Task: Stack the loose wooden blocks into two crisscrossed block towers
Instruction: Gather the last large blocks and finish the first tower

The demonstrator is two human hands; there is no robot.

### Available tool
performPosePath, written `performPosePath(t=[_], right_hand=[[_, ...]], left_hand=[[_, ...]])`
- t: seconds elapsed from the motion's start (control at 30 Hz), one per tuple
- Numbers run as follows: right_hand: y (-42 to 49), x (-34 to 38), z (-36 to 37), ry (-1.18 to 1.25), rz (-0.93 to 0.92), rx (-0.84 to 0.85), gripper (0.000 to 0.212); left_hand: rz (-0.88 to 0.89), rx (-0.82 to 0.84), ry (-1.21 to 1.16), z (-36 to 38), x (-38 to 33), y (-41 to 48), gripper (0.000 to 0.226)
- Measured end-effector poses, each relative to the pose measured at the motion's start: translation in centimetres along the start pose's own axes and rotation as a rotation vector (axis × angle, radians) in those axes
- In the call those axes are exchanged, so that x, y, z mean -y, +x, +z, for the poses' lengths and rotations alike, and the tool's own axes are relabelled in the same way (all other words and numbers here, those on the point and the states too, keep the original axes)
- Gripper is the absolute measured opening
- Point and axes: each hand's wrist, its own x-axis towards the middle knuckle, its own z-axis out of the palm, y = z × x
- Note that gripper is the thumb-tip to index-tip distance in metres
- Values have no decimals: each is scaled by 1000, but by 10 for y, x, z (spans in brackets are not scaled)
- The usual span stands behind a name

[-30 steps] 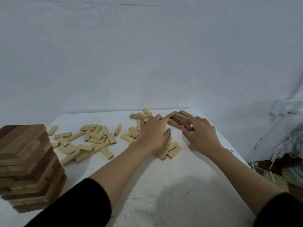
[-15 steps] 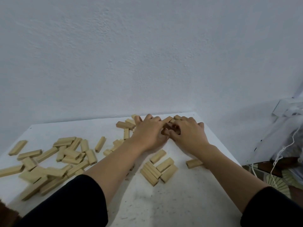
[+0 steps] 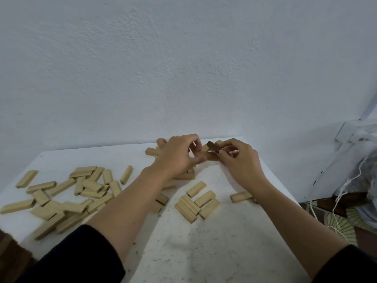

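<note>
Left hand: the left hand (image 3: 177, 155) is at the far edge of the table (image 3: 214, 252). Its fingers are curled, and it seems to pinch the near end of a pale block (image 3: 211, 156).
Right hand: the right hand (image 3: 241, 162) pinches a dark block (image 3: 212, 146) between thumb and fingertips and holds it tilted just above the pale one.
Why held so: probably the two hands are lining up blocks side by side to start a layer, but no tower base shows yet.
Task's things: most loose blocks (image 3: 85, 188) lie scattered flat on the left of the table. A small cluster (image 3: 196, 203) lies between the forearms, and a lone block (image 3: 240, 196) sits beside the right wrist.
Why placed so: the scatter looks unsorted, though the cluster's blocks lie roughly parallel and within easy reach.
Containers: there are none on the table. A bag (image 3: 367, 180) sits off its right side with white cords (image 3: 344, 188) trailing from it, and I cannot tell what is in it.
Progress: the stacking has barely begun here.
</note>
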Motion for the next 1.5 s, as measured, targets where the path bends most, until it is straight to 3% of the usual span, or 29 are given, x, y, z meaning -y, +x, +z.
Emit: performPosePath(t=[0.17, 0.27, 0.4, 0.6, 0.9, 1.1, 1.2, 1.3, 1.5], right_hand=[[-29, 11, -10, 169, 8, 37, 16], [-50, 17, -17, 234, -11, 81, 15], [-76, 23, -28, 277, -49, 264, 17], [-116, 29, -41, 127, -175, 521, 18], [-146, 39, -20, -140, -468, 662, 22], [-139, 36, -13, -147, -489, 595, 18], [-124, 32, -16, -152, -443, 372, 11], [-98, 13, -18, -334, -384, 136, 11], [-72, -13, -23, -689, -118, 5, 27]], left_hand=[[-87, -98, 45, -29, -15, -31, 13], [-118, -134, 113, -46, -27, -59, 16], [-127, -144, 201, -64, -39, -102, 21], [-96, -68, 253, -74, -34, -174, 25], [-48, -61, 365, -67, -6, -226, 40], [-92, -24, 217, -64, -8, -229, 45], [-71, 5, 75, -60, -6, -232, 35], [-16, 33, 35, -56, -2, -232, 34], [48, 116, 30, -54, 3, -232, 46]])
